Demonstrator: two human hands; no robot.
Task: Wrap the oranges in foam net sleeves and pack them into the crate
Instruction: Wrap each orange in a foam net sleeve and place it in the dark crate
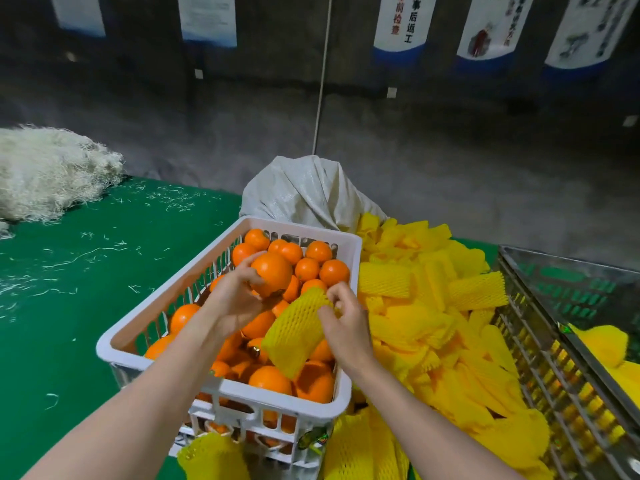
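Clasping an orange [272,277] in left grip [235,299] above the basket's [225,384] far end, pinching a sleeve [294,336] in right grip [346,327], risking a snagged, dropped fruit through a barely opened sleeve mouth.

The green bench [86,323] carries a white crate [173,271] of oranges [270,379], a heap of yellow foam net sleeves [433,323] just right of it, a grey slatted crate [540,358] farther right, and pale shredded fibre [45,171] with loose strands [93,252] at left.
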